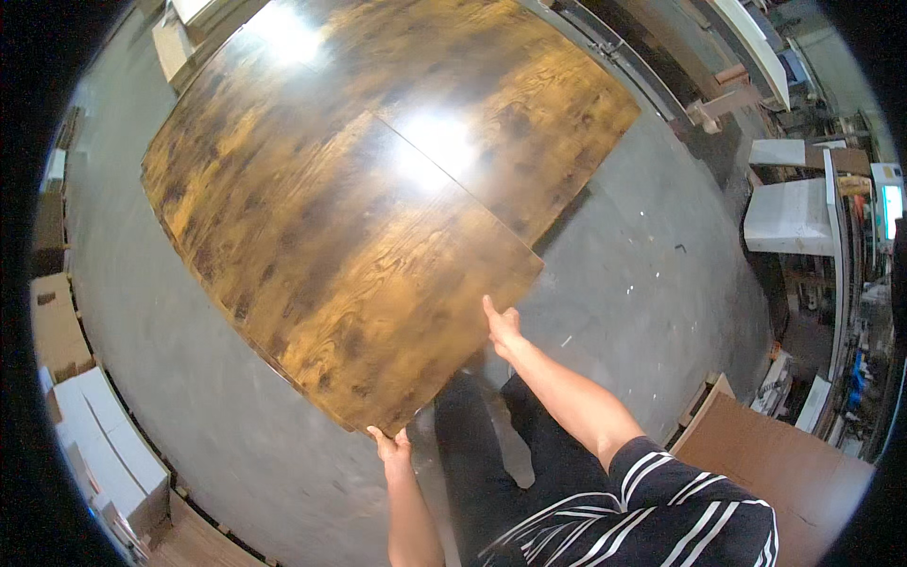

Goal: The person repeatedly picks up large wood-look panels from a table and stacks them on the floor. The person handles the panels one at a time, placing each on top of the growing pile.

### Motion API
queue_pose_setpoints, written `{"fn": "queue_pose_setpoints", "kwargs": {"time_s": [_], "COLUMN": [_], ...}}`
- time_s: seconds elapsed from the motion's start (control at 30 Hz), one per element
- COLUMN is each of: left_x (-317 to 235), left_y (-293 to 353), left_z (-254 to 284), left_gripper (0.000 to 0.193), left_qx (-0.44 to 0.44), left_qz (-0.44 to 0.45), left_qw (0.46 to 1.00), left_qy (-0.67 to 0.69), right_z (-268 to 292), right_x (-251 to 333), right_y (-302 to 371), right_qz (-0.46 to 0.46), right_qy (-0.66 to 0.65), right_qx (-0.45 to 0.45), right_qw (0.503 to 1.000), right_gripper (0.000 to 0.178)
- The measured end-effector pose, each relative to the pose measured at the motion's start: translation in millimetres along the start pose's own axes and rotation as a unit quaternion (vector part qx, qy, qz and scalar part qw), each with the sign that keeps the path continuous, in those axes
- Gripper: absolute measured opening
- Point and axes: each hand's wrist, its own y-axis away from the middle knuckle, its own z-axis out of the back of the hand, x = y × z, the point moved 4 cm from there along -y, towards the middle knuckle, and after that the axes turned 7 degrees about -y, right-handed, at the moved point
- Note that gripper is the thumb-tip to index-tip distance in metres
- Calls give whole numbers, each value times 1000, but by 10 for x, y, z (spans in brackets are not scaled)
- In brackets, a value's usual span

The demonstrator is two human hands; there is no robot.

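A large brown wood-grain panel [350,274] with dark streaks spreads out in front of me. My left hand [392,446] grips its near corner, thumb on top and the other fingers partly hidden by the edge. Farther right along the near edge, my right hand [504,326] is closed on the same panel, its thumb lying over the top. A second board [539,104] of matching wood grain lies beyond it. A thin dark line runs between the two, and the held panel's right corner juts out past that board. Lamp glare whitens parts of both surfaces.
Grey floor [652,265] with small white scraps surrounds the boards. White boxes [109,435] and cardboard [61,326] stand at left. A brown cardboard sheet [770,463] lies at lower right, near shelving [831,283]. A metal-railed frame [633,61] runs along the far right.
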Motion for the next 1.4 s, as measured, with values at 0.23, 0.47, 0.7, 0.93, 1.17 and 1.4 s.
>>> {"fn": "queue_pose_setpoints", "kwargs": {"time_s": [0.23, 0.47, 0.7, 0.93, 1.17, 1.4], "left_x": [-123, -117, -119, -164, -927, -838], "left_y": [-52, 7, 11, 267, 628, 441], "left_z": [51, -79, -117, -1, -72, -277], "left_gripper": [59, 59, 60, 66, 57, 30], "left_qx": [-8, -12, 7, -93, -208, -218], "left_qz": [15, 37, 49, 107, -317, -282], "left_qw": [999, 999, 999, 987, 778, 702], "left_qy": [-31, 2, -7, -70, -500, -616], "right_z": [-106, -108, -104, -59, 418, 346], "right_x": [-22, -51, -42, 71, 1124, 1472], "right_y": [-73, -195, -236, -57, 134, -164], "right_qz": [53, 73, 37, 26, 476, 496], "right_qy": [50, 82, 47, -9, 240, 367], "right_qx": [-1, 14, 78, 83, -144, -32], "right_qw": [997, 994, 995, 996, 833, 786], "right_gripper": [63, 56, 54, 60, 71, 32]}}
